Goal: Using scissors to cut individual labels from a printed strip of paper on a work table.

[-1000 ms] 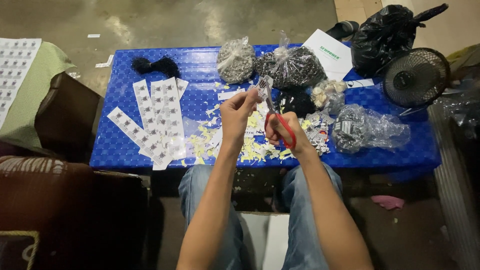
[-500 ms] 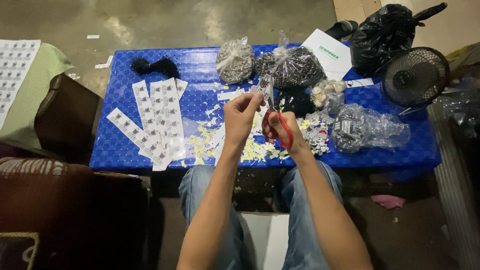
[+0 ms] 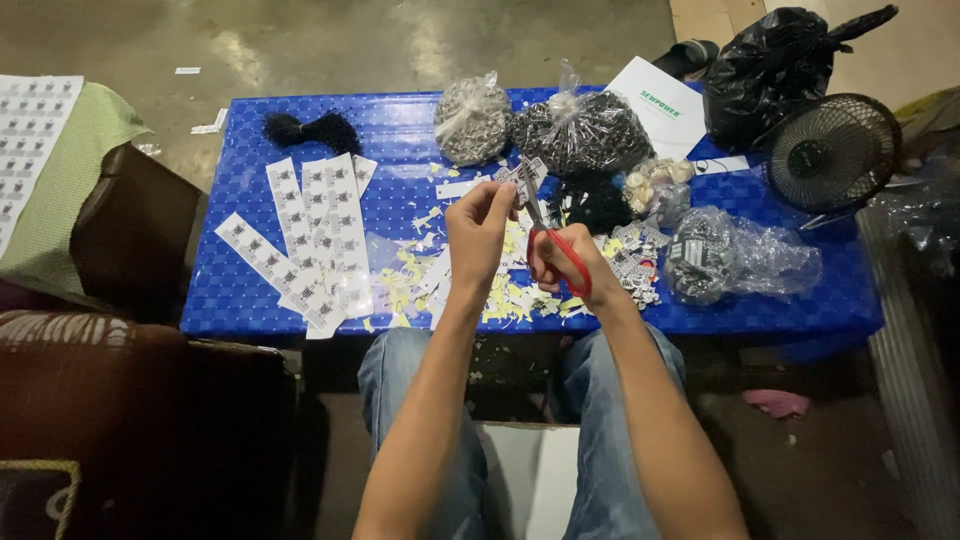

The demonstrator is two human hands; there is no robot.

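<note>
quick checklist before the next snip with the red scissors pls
1. Right hand grips red-handled metal scissors: ok.
2. Left hand pinches small white printed paper piece at the blades: ok.
3. Left fingertips away from the cutting edge: cannot tell, very close.
4. Uncut white printed label strips within reach on blue plastic table: ok.
5. Yellow and white paper scraps piled under the hands: not ok, cluttered.

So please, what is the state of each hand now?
Left hand: closed, pinching a small paper tag.
Right hand: closed on red-handled scissors.
</note>
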